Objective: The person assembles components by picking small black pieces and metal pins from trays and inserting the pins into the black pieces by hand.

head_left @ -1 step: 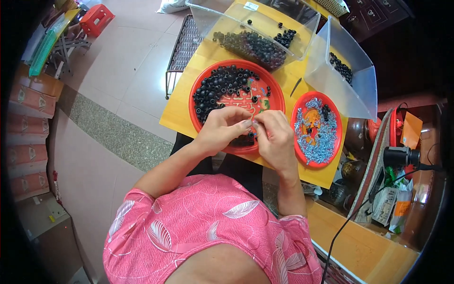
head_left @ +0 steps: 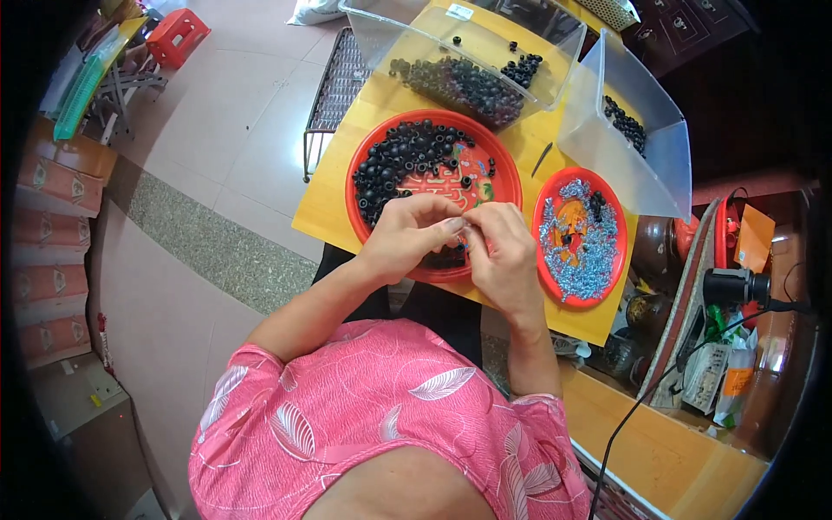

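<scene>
My left hand (head_left: pixel 414 236) and my right hand (head_left: pixel 503 260) meet over the near part of a large round red tray (head_left: pixel 511 165). Thumb and fingers of each are pinched closed, tip against tip. Whatever they hold is hidden or too small to name. Black bead-like pieces (head_left: pixel 379 178), round and hollow, fill the left and far side of this tray. To the right of my right hand lies a smaller red oval plate (head_left: pixel 618 260). Small silvery-blue metal pieces (head_left: pixel 582 279) cover much of it, with a few black pieces (head_left: pixel 596 204) among them.
Beyond the tray stands a clear plastic bin (head_left: pixel 381 35) with many black pieces. Another clear bin (head_left: pixel 667 165) at the far right holds more. A thin dark tool (head_left: pixel 542 159) lies on the yellow table (head_left: pixel 325 208) between tray and plate. A black cable (head_left: pixel 641 399) hangs at the right.
My fingertips have drawn slightly closer together, the right hand's shifting a little left. Trays, bins and beads look the same.
</scene>
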The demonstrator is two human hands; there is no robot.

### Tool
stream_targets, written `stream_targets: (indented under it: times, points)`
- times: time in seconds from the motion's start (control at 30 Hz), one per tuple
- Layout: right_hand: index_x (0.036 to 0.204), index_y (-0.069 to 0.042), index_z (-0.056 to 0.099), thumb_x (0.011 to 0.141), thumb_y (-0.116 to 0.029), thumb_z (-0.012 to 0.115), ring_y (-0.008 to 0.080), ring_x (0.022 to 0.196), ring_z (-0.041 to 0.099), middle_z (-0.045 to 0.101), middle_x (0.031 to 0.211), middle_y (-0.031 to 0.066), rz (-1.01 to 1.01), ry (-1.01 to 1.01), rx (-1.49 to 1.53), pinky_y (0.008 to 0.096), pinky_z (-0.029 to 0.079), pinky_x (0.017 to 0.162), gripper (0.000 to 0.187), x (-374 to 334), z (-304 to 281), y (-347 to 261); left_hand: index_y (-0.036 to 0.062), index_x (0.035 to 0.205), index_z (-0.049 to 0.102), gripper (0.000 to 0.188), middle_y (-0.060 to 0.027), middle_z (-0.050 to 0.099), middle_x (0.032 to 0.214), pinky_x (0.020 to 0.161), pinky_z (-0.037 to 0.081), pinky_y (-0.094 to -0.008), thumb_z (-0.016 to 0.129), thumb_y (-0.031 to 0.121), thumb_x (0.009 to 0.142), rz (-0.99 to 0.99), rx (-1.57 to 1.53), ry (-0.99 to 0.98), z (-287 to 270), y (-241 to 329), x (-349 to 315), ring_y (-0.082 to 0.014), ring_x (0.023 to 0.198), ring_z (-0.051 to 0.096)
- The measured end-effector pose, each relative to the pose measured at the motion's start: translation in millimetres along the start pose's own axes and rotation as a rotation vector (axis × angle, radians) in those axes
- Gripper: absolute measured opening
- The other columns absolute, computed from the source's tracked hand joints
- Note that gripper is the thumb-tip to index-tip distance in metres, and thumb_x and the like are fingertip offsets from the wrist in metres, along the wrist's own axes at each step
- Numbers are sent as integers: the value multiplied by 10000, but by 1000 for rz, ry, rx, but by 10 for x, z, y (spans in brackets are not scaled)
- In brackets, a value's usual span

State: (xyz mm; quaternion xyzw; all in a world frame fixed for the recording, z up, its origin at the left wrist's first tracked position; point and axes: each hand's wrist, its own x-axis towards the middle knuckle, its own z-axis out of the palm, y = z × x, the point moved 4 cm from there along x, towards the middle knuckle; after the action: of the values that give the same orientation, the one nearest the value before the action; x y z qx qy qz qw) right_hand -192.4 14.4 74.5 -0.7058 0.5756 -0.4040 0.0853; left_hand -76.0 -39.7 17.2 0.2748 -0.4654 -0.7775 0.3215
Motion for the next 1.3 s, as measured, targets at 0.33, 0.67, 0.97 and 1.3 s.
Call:
stream_targets:
  times: [0.33,0.67,0.97,1.3]
  points:
    - [932,20,588,828,-85,581,103,729,571,608,812,55,550,119,656,223,452,637,148,-222,87,475,-36,909,592,110,-31,598,756,601,451,-192,564,31,827,36,-64,-54,60,-92,161,-70,652,544]
    - [847,24,587,827,-97,590,66,660,529,585,715,28,554,37,557,217,431,589,123,-278,76,480,-11,867,595,75,-78,583,680,550,436,-254,573,14,800,401,627,77,239,11,137,-110,617,547]
    - [849,10,557,815,-80,587,119,642,540,574,718,67,523,196,468,256,439,584,101,-369,77,552,-27,775,550,141,-111,534,621,518,407,-311,530,98,837,35,484,109,169,-143,291,-161,559,521]
    - [857,4,531,762,-2,579,285,745,542,554,814,134,328,425,-2,349,449,665,107,-557,-25,616,-32,891,587,142,-171,622,780,643,478,-306,574,32,765,237,761,92,178,-125,504,-217,727,628]
